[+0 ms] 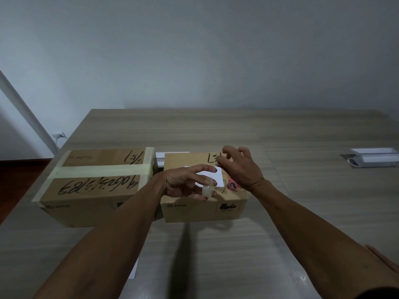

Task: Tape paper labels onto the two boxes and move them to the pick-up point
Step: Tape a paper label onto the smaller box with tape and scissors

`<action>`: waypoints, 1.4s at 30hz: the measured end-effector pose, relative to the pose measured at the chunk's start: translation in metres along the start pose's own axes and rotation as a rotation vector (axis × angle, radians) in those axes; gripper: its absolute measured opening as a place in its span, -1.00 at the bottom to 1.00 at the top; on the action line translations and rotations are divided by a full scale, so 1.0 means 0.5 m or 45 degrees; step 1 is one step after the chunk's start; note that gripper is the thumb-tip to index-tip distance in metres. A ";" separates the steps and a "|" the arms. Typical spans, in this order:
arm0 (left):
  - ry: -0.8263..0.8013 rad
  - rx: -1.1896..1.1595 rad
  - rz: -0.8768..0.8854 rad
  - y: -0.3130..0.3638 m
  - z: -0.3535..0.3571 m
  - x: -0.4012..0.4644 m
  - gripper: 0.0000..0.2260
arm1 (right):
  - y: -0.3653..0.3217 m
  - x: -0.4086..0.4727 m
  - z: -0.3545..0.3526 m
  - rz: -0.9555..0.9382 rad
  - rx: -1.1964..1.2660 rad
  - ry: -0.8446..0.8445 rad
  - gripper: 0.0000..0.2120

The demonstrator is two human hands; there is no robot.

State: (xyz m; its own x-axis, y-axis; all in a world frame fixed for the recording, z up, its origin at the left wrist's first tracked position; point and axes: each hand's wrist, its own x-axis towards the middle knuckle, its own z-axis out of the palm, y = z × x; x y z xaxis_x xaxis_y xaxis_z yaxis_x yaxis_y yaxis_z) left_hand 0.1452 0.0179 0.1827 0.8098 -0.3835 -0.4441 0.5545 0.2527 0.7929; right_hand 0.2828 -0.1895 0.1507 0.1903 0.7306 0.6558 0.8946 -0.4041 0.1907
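Right box point(203, 209) near table point(216, 255) centre, white paper label point(218, 176) lying on its top. Left hand point(185, 184) over label, fingers curled round small clear tape roll point(207, 190). Right hand point(239, 167) above far edge of label, thumb and forefinger pinched together, apparently on the tape end; unclear. Pink scissors point(233, 185) on same box, beside label. Left box point(97, 186) just beside, taped, no label visible. White tray point(373, 157) far right

Two brown boxes point(95, 182) point(203, 210) (marker-scrawled) sit side by side; white label point(217, 180) atop right.
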 end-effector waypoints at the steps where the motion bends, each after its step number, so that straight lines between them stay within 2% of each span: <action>1: -0.014 -0.026 -0.004 0.001 0.001 -0.002 -0.59 | 0.003 -0.002 -0.002 -0.004 0.001 0.002 -0.65; 7: -0.084 -0.120 -0.009 -0.011 0.009 -0.013 -0.59 | 0.002 0.000 0.002 -0.063 -0.021 0.086 -0.89; 15: -0.040 -0.128 0.087 -0.008 0.013 -0.013 -0.53 | 0.008 0.001 0.004 -0.039 -0.042 0.107 -0.92; 17: -0.042 -0.121 0.107 -0.008 0.011 -0.013 -0.56 | 0.014 -0.010 0.008 -0.014 -0.049 0.097 -0.85; 19: 0.007 -0.058 0.115 -0.006 0.010 -0.012 -0.57 | 0.019 -0.025 0.010 0.071 -0.062 0.003 -0.78; 21: 0.154 0.079 0.113 -0.009 0.007 -0.004 -0.57 | 0.016 -0.034 0.016 0.157 -0.037 -0.146 -0.78; 23: 0.321 0.194 0.164 -0.019 0.001 0.010 -0.54 | 0.004 -0.032 0.016 0.263 0.024 -0.302 -0.68; 26: 0.478 0.237 0.324 -0.038 -0.008 0.024 -0.44 | -0.036 -0.010 0.000 0.736 0.521 -0.566 -0.87; 27: 0.516 0.266 0.371 -0.042 -0.011 0.025 -0.38 | -0.042 -0.001 -0.001 0.931 0.749 -0.606 -0.85; 29: 0.580 0.318 0.444 -0.048 -0.013 0.029 -0.31 | -0.047 0.006 0.005 1.163 1.022 -0.680 -0.84; 31: 0.637 0.333 0.502 -0.054 -0.018 0.031 -0.35 | -0.052 0.007 0.009 1.277 1.128 -0.704 -0.85; 35: 0.671 0.296 0.536 -0.060 -0.027 0.027 -0.42 | -0.058 0.005 0.010 1.421 1.222 -0.591 -0.86; 42: 0.701 0.351 0.488 -0.062 -0.024 0.017 -0.43 | -0.071 -0.003 0.024 1.441 1.212 -0.602 -0.89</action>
State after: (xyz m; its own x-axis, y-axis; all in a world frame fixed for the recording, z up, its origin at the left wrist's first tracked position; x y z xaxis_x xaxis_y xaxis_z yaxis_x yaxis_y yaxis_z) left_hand 0.1371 0.0172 0.1493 0.9568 0.2087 -0.2022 0.2028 0.0190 0.9790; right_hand 0.2557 -0.1698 0.1340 0.8623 0.4714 -0.1850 0.0837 -0.4928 -0.8661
